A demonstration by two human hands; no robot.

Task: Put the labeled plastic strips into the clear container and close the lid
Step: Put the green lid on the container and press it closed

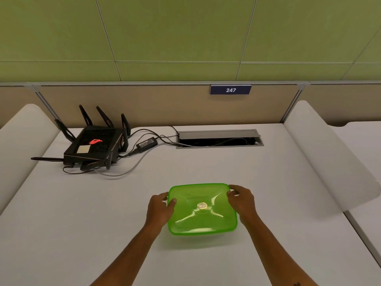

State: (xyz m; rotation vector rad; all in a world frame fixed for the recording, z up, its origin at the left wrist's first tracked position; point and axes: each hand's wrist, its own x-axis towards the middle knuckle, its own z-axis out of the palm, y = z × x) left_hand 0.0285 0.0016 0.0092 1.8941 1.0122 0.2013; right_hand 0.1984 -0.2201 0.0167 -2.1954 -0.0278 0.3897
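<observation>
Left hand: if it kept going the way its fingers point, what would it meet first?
The left hand points right, already gripping the green lid; the lid is first, probably the right hand beyond it.

Both forearms are bare, the right forearm (296,284) bearing a small dark mark.

Translucent green lid (203,209); black router (93,144) with red emblem; white desk (206,166).

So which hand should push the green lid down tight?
Probably the left hand. Its thumb already lies on top of the lid at the edge, ready to press. The right hand only grips the far corner from the side.
</observation>
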